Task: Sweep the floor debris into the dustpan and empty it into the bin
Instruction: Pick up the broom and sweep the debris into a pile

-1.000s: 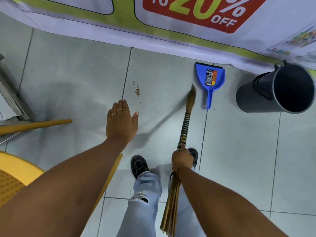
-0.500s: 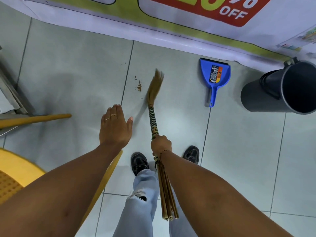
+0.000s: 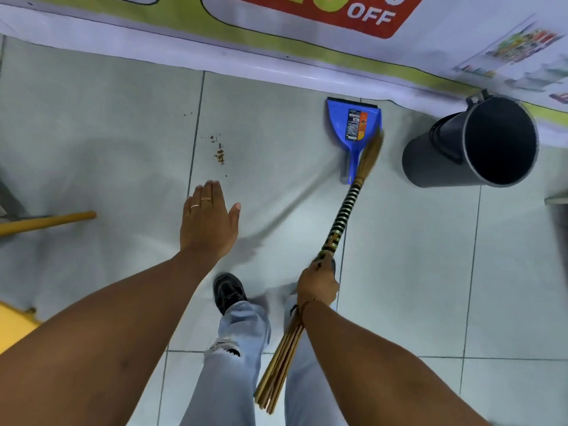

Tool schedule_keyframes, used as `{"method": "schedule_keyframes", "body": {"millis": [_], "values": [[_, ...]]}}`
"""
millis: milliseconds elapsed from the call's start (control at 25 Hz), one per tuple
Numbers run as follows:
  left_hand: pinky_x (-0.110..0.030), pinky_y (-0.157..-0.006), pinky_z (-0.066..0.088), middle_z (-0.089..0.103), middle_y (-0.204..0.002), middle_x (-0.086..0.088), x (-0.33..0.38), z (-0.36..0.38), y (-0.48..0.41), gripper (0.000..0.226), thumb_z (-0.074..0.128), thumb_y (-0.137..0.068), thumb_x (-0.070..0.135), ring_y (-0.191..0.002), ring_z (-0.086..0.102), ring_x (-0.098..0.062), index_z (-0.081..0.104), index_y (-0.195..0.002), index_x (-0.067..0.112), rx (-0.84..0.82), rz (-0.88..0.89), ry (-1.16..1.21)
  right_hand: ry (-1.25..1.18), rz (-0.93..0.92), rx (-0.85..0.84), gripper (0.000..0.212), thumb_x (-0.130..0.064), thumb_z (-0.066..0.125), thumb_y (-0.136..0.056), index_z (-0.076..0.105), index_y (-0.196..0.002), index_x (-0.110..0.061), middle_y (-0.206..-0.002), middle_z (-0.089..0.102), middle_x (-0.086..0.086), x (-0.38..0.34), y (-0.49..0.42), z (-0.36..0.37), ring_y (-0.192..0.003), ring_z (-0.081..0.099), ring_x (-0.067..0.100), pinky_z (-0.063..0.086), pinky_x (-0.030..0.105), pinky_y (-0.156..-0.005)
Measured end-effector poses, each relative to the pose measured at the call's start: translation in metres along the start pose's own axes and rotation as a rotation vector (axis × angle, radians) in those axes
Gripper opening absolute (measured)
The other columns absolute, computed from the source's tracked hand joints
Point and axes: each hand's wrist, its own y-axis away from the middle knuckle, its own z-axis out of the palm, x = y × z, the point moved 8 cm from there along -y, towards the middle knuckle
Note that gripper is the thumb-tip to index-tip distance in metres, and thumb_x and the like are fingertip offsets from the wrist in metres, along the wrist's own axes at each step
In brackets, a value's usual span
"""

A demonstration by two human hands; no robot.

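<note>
My right hand (image 3: 318, 285) grips a stick broom (image 3: 342, 216) by its striped handle. Its bristle tip reaches up and right, over the handle of the blue dustpan (image 3: 353, 124). The dustpan lies flat on the floor by the banner. A small patch of brown debris (image 3: 219, 153) sits on the tile left of the dustpan, just above my left hand (image 3: 209, 221). That hand hovers palm down with fingers together and holds nothing. A dark grey bin (image 3: 473, 142) stands at the right, its opening facing me.
A printed sale banner (image 3: 276, 35) runs along the far edge of the grey tiled floor. A yellow chair (image 3: 12, 327) and its leg (image 3: 46, 221) stand at the left. My shoes and jeans (image 3: 233, 348) are at the bottom centre.
The broom tip has swung from beside the debris back to the right, now over the dustpan's handle. My right hand moved right with it. My left hand stayed roughly in place.
</note>
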Motion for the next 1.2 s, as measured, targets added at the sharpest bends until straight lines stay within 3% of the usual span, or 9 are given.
{"method": "schedule_keyframes", "body": {"millis": [160, 360, 560, 720, 1040, 1200], "values": [[-0.044, -0.118, 0.021, 0.034, -0.149, -0.021, 0.033, 0.011, 0.005, 0.060, 0.038, -0.097, 0.034, -0.141, 0.025, -0.036, 0.025, -0.143, -0.002, -0.019, 0.043, 0.002, 0.085, 0.128, -0.090, 0.039, -0.014, 0.034, -0.099, 0.045, -0.136, -0.006, -0.129, 0.058, 0.018, 0.021, -0.034, -0.024, -0.118, 0.055, 0.036, 0.046, 0.037, -0.095], [-0.044, -0.118, 0.021, 0.035, -0.149, -0.020, 0.052, 0.027, 0.012, 0.058, 0.038, -0.097, 0.034, -0.141, 0.025, -0.035, 0.027, -0.143, 0.001, -0.071, 0.087, -0.003, 0.205, 0.140, -0.223, 0.036, -0.015, 0.036, -0.093, 0.057, -0.120, -0.005, -0.116, 0.066, 0.019, 0.051, -0.058, -0.023, -0.105, 0.065, 0.035, 0.053, 0.039, -0.093], [-0.043, -0.120, 0.020, 0.032, -0.150, -0.020, 0.042, 0.028, 0.018, 0.059, 0.035, -0.098, 0.035, -0.143, 0.022, -0.033, 0.023, -0.144, 0.001, -0.083, 0.021, 0.022, 0.374, 0.004, -0.310, 0.037, -0.013, 0.036, -0.097, 0.048, -0.132, -0.007, -0.130, 0.057, 0.018, 0.048, -0.035, -0.008, -0.119, 0.055, 0.035, 0.047, 0.037, -0.096], [-0.043, -0.119, 0.019, 0.031, -0.151, -0.022, 0.020, 0.024, 0.020, 0.060, 0.034, -0.098, 0.035, -0.143, 0.022, -0.034, 0.021, -0.144, 0.000, -0.073, -0.027, 0.037, 0.356, -0.057, -0.372, 0.044, -0.011, 0.035, -0.095, 0.041, -0.139, -0.013, -0.133, 0.055, 0.017, 0.029, -0.014, 0.027, -0.119, 0.054, 0.034, 0.049, 0.038, -0.097], [-0.043, -0.117, 0.024, 0.037, -0.146, -0.023, -0.031, 0.006, 0.025, 0.060, 0.038, -0.096, 0.035, -0.139, 0.029, -0.035, 0.026, -0.142, -0.002, -0.026, -0.072, 0.052, 0.496, -0.272, -0.443, 0.038, -0.013, 0.037, -0.093, 0.047, -0.130, -0.012, -0.127, 0.059, 0.015, -0.033, 0.033, 0.102, -0.116, 0.054, 0.035, 0.046, 0.037, -0.093], [-0.041, -0.118, 0.022, 0.034, -0.149, -0.019, -0.048, -0.010, 0.016, 0.060, 0.036, -0.097, 0.037, -0.141, 0.026, -0.033, 0.023, -0.143, 0.001, -0.002, -0.091, 0.065, 0.451, -0.328, -0.421, 0.038, -0.014, 0.036, -0.093, 0.047, -0.130, -0.016, -0.122, 0.063, 0.015, -0.061, 0.049, 0.120, -0.111, 0.058, 0.034, 0.048, 0.036, -0.089]]}}
